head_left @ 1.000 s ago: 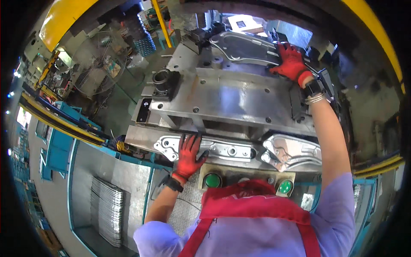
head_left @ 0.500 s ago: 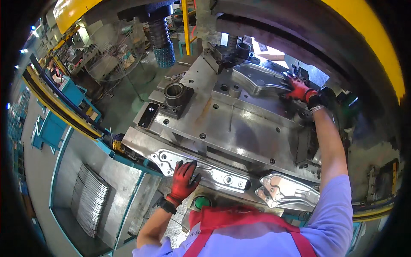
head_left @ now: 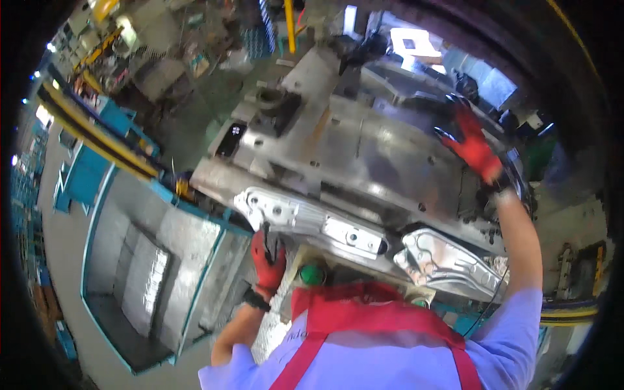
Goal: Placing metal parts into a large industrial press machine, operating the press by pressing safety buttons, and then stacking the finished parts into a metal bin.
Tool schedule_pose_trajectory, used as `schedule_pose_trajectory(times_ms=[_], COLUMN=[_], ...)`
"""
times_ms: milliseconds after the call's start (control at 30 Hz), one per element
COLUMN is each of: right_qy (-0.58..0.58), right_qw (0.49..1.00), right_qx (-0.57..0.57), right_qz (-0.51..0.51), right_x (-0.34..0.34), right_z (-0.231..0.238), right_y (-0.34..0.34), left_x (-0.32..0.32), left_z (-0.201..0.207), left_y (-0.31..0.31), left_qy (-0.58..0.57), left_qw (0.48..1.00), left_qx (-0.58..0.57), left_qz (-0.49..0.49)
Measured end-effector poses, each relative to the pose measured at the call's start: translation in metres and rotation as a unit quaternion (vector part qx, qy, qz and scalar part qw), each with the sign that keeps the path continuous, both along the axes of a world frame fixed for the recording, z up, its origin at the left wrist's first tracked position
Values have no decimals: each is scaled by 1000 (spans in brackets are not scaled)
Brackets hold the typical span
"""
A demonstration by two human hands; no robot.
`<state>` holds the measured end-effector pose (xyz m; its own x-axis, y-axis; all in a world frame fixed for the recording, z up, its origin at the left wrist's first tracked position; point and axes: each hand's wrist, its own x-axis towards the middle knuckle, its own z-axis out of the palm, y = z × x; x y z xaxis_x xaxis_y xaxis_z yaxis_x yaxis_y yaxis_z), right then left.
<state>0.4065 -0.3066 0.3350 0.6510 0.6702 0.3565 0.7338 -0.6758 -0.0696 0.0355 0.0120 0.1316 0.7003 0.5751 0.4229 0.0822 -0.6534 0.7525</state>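
Observation:
My right hand (head_left: 473,146), in a red glove with dark fingertips, is open above the right side of the steel die (head_left: 364,156). Its fingers are spread, holding nothing. Beyond it, on the far part of the die, lies a shaped sheet-metal part (head_left: 396,84), blurred. My left hand (head_left: 266,263), also red-gloved, is at the near edge of a long pressed metal part (head_left: 305,218) on the front ledge. Blur hides whether its fingers grip that edge. A second pressed metal part (head_left: 448,263), perhaps a stack, rests to the right on the ledge.
A teal-edged metal bin (head_left: 195,260) at left holds a row of stacked sheet-metal pieces (head_left: 146,279). A green button (head_left: 312,273) sits in front of me. A round guide bushing (head_left: 273,101) and a small black display (head_left: 231,138) are on the die's left side.
My right hand has come off the sheet-metal part on the die, back toward me. My left hand has slid from the long part's top to its near edge. The whole view has shifted and blurred.

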Motion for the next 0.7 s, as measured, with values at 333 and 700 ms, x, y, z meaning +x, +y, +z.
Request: schedule_pose_trajectory(times_ms=[333,700], right_qy=[286,380], right_qw=[758,697], right_qx=[461,447], right_qz=[-363,-412], right_x=[-334,-380], right_z=[-219,-447], right_y=[-174,-258], left_x=[-57,-40], left_z=[-126,-96], left_y=[-40,-49], left_qy=[280,347], left_qw=[917,917], left_qx=[-268,-192], left_qz=[-98,-47])
